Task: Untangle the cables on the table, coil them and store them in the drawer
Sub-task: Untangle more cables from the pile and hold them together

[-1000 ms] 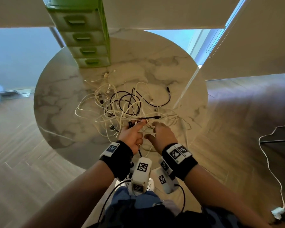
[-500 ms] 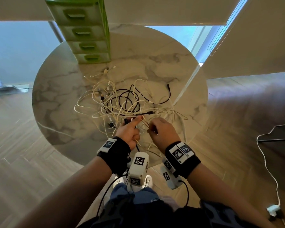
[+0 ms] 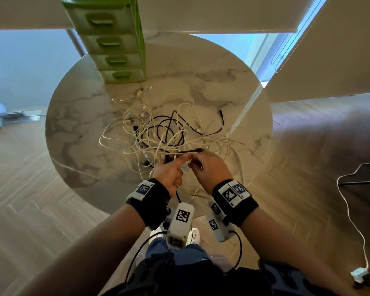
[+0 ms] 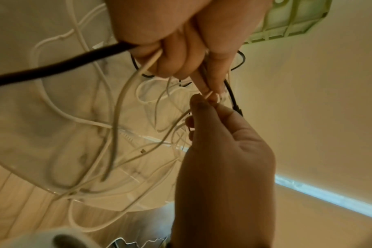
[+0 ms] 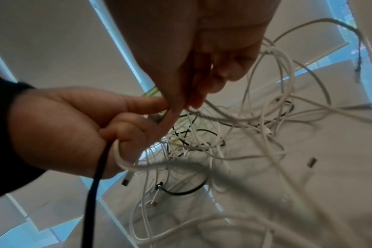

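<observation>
A tangle of white and black cables (image 3: 165,133) lies in the middle of the round marble table (image 3: 77,129). Both hands work at its near edge, fingertips meeting. My left hand (image 3: 181,162) has its index finger stretched out while the curled fingers grip a black cable (image 5: 96,176) and a white cable (image 4: 125,94). My right hand (image 3: 195,161) pinches a thin white strand (image 4: 204,97) right against the left fingertips. A black plug (image 3: 198,149) pokes out just beyond the hands. The green drawer unit (image 3: 115,45) stands at the table's far left, all drawers shut.
A white cable with an adapter (image 3: 359,276) trails over the wooden floor at the right. Loose white strands hang over the table's near edge (image 3: 192,193). Window blinds (image 3: 329,50) stand behind the table.
The two hands have closed in on each other and risen slightly, so their fingertips now meet on one strand. The near strands of the tangle have shifted with them.
</observation>
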Demonstrator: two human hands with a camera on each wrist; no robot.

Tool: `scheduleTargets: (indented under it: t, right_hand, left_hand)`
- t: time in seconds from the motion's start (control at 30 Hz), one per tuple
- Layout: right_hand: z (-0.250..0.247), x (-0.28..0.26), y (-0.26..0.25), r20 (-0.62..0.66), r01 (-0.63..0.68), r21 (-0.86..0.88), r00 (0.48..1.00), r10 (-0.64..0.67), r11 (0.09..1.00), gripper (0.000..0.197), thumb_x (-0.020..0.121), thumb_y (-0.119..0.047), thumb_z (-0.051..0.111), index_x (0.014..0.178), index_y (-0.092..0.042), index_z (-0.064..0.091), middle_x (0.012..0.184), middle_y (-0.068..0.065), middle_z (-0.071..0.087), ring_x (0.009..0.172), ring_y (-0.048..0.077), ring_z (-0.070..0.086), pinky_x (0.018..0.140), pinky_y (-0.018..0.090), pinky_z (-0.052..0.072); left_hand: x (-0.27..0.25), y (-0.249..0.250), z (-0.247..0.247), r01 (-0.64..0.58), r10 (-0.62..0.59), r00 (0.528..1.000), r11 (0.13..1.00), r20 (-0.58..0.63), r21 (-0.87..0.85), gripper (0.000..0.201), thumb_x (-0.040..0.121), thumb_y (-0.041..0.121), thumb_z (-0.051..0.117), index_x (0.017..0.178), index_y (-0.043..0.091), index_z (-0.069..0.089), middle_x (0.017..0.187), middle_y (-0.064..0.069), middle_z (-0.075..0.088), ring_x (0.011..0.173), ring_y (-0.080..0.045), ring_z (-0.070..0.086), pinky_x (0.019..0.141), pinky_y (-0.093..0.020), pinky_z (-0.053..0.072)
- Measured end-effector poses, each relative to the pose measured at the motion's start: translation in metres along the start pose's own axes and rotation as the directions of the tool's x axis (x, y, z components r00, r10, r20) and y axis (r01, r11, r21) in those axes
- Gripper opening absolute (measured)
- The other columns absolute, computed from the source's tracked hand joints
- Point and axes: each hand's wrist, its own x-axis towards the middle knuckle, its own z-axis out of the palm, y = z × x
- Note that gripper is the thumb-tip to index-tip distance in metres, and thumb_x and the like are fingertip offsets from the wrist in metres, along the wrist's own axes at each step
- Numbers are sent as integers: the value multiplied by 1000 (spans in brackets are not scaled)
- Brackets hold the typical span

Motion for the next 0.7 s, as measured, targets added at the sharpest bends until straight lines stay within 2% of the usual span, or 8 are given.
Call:
scheduleTargets:
  t: [0.1,0.23,0.3,0.37,0.47,0.53,0.63,0.7]
  right_hand:
    - [-12,-9,-7,72,98,-20,993,-97,995,13,85,-15,54,73,-11,51,73,2,48,70,18,42,64,26,28]
    - [-21,-42,0,265,107,1,959,-104,994,13,82,-16,55,73,-15,46,72,0,46,67,17,41,61,26,32]
    - [-24,-59,15,301,73,12,951,-73,997,12,81,-16,55,72,-16,47,72,-1,47,68,18,43,63,25,35]
    - [-28,-65,31,292,-6,-29,956,14,1000,11,82,-19,53,73,-17,48,74,-2,49,69,18,46,66,29,39]
    - [-29,-59,41,243,-42,-80,968,60,996,7,85,-23,54,84,-16,54,82,-4,51,77,15,48,74,30,43]
    - [-24,-51,32,204,-42,-37,978,49,998,22,88,-32,55,103,-17,57,94,-4,56,88,12,51,80,26,44]
    - [-13,-33,10,131,-117,64,985,108,991,43,88,-44,54,120,-15,53,107,-1,60,98,13,56,81,21,40]
    - [-4,-20,-1,99,-139,80,986,131,987,40,90,-40,53,119,-13,54,111,5,62,101,18,58,80,23,40]
  left_hand:
    - [4,9,-2,27,-28,1000,999,-12,-42,10,89,14,62,97,12,67,48,6,29,30,-4,19,28,-17,17]
    - [26,36,-17,-18,0,995,985,-105,-172,8,90,9,56,91,14,63,39,8,24,29,-5,17,27,-17,16]
    - [35,46,-28,-50,25,992,980,-127,-194,10,91,10,54,90,14,63,42,8,27,29,-4,17,27,-16,16]
    - [33,48,-32,-89,71,991,981,-110,-171,12,89,11,59,100,11,64,42,9,25,30,-4,17,28,-16,15]
    - [24,35,-25,-108,101,992,989,-79,-97,30,86,14,66,115,6,63,43,11,25,31,-3,17,29,-16,16]
    - [19,23,-15,-102,98,993,991,-61,-81,37,84,14,68,119,5,61,46,10,26,31,-3,17,29,-16,16]
    - [12,8,-2,-90,86,995,994,-60,-64,41,80,16,73,117,7,59,50,8,26,32,-4,18,30,-16,16]
    - [6,2,3,-84,81,995,995,-50,-55,37,81,17,72,115,5,62,49,7,28,31,-4,19,30,-16,17]
